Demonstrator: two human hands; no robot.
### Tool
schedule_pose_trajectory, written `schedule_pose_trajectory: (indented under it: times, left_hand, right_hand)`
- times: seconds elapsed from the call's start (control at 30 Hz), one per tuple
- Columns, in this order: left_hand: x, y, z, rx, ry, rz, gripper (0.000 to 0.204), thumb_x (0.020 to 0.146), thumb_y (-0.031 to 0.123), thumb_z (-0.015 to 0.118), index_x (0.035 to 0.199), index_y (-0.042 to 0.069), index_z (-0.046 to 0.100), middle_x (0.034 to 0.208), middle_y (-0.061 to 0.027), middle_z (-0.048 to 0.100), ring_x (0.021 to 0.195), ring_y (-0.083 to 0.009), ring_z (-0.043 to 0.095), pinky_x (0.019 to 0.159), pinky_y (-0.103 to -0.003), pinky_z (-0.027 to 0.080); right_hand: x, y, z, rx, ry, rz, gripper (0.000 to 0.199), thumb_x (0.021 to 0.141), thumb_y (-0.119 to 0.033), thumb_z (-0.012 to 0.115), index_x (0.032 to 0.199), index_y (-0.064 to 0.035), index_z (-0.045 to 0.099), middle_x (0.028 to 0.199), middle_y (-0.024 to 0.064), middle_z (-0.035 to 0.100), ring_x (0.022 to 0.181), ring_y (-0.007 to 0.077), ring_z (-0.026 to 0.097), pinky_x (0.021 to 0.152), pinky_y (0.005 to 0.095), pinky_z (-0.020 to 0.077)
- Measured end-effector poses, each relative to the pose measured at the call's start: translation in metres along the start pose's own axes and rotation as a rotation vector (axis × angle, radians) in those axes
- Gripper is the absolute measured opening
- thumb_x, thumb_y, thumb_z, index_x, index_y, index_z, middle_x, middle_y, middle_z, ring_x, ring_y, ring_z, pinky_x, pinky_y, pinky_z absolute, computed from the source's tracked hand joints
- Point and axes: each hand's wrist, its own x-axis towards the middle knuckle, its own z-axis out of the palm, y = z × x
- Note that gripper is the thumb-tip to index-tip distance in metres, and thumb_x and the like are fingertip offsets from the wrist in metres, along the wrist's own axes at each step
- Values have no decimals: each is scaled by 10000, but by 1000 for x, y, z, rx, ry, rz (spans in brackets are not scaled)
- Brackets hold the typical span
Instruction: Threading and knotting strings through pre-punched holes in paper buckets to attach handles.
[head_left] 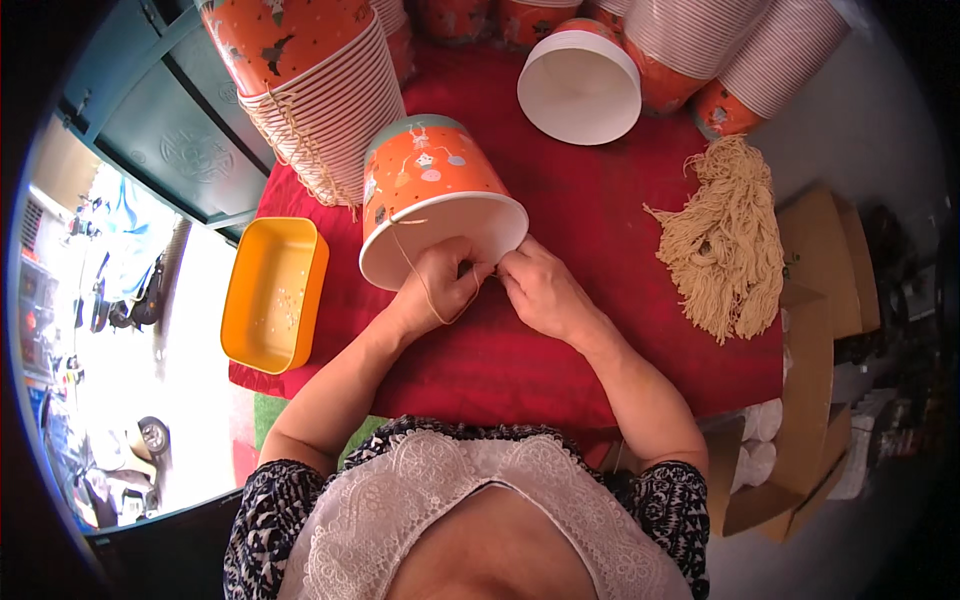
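Observation:
An orange paper bucket (pixel 430 165) with a white rim lies tilted on the red-covered table, its mouth toward me. A thin beige cord (pixel 405 250) passes from the left side of the rim, over my left wrist, to my fingers. Inside the mouth, my left hand (pixel 440 282) is closed, thumb and fingers pinching the cord. My right hand (pixel 545 290) grips the bucket's lower right rim with bent fingers. Its fingertips nearly meet those of the left hand, and the exact contact there is partly hidden.
A tall stack of nested buckets (pixel 330 110) with cords stands at left, above a yellow plastic tub (pixel 275 295). One white-lined bucket (pixel 580 90) lies at the back, with more stacks (pixel 785 65) behind. A beige cord bundle (pixel 725 240) lies right. Cardboard boxes (pixel 810 390) stand beside the table.

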Motion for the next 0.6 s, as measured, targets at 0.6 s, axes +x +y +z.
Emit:
schedule_pose_trajectory:
  times: [0.6]
  left_hand:
    - [-4, -4, 18, 319, 84, 121, 94, 775, 13, 640, 849, 2, 582, 857, -182, 607, 814, -373, 604, 713, -421, 489]
  right_hand:
    - [4, -5, -4, 227, 122, 333, 79, 862, -26, 588, 891, 43, 614, 855, 138, 641, 668, 215, 630, 589, 343, 511]
